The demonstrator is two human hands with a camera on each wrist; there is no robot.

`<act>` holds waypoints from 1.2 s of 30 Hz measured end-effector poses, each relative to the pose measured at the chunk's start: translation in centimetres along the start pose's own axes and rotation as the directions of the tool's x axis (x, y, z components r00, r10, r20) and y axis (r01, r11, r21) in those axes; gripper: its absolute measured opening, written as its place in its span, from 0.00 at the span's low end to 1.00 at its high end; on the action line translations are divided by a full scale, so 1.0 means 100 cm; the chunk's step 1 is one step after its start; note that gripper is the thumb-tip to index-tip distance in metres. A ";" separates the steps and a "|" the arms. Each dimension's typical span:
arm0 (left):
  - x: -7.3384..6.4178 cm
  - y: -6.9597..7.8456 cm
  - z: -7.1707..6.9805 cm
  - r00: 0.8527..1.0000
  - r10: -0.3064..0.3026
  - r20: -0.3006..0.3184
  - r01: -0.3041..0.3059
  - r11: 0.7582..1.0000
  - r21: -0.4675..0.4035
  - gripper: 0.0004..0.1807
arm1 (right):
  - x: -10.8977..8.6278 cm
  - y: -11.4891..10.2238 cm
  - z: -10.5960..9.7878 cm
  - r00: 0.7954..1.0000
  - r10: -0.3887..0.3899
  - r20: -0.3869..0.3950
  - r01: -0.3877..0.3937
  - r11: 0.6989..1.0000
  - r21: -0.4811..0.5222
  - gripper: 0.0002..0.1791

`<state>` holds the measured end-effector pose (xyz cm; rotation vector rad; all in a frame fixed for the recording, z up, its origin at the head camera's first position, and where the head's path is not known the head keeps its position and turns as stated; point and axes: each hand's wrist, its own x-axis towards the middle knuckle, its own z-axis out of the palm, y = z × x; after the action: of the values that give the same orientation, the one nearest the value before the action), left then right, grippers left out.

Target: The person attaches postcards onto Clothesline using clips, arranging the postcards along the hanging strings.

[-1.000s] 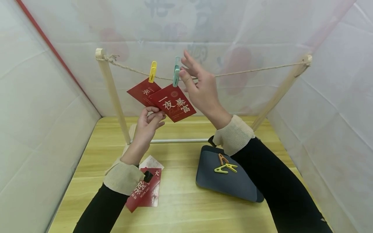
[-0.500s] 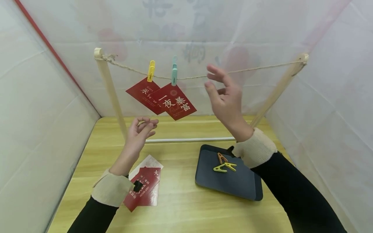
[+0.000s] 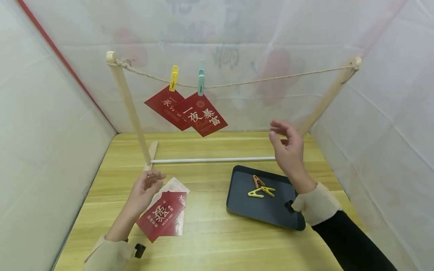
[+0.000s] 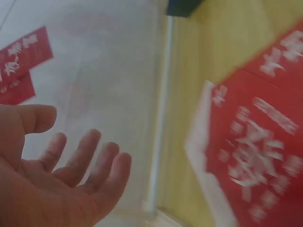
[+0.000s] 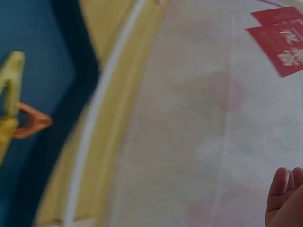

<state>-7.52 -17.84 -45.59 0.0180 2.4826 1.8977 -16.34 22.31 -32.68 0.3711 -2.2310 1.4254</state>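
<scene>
My left hand (image 3: pixel 146 190) hovers beside the pile of red cards (image 3: pixel 162 216) on the table, fingers loosely bent and holding nothing; the left wrist view shows its palm bare. My right hand (image 3: pixel 288 148), also holding nothing, is above the far right part of the dark tray (image 3: pixel 261 214). On the twine (image 3: pixel 257 80) hang two red cards: one (image 3: pixel 164 105) under a yellow clothespin (image 3: pixel 174 78), the other (image 3: pixel 205 116) under a light-blue clothespin (image 3: pixel 201 81). The right card overlaps the left one.
Inside the tray lie an orange clothespin (image 3: pixel 257 180) and two yellow ones (image 3: pixel 268 191). Wooden posts (image 3: pixel 130 109) hold the twine at both ends, joined low down by a white rod (image 3: pixel 213 160). White fabric walls (image 3: pixel 383 124) surround the wooden table (image 3: pixel 210 244).
The left hand has let go of the hanging card and come down toward the card pile. My right hand has left the light-blue clothespin, moving right and down toward the tray.
</scene>
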 end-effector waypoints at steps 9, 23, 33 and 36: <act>-0.024 -0.041 0.004 0.996 -0.087 -0.022 0.090 0.966 0.241 0.23 | -0.059 0.071 -0.021 0.967 0.209 0.142 -0.193 0.974 -0.118 0.21; -0.033 -0.060 0.028 1.000 0.004 0.003 -0.005 0.817 0.576 0.31 | -0.117 0.164 -0.036 0.806 0.394 0.442 -0.221 0.892 -0.394 0.33; -0.047 -0.064 0.026 0.999 0.048 -0.002 -0.033 0.716 0.697 0.38 | -0.128 0.173 -0.036 0.749 0.443 0.493 -0.145 0.836 -0.529 0.37; -0.049 -0.066 0.026 0.999 0.049 0.003 -0.036 0.699 0.714 0.39 | -0.129 0.173 -0.037 0.737 0.477 0.478 -0.164 0.813 -0.558 0.37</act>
<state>-2.57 -17.15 -52.60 0.0690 3.0682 0.8010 -12.36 32.77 -51.57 0.2783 -3.2231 0.8895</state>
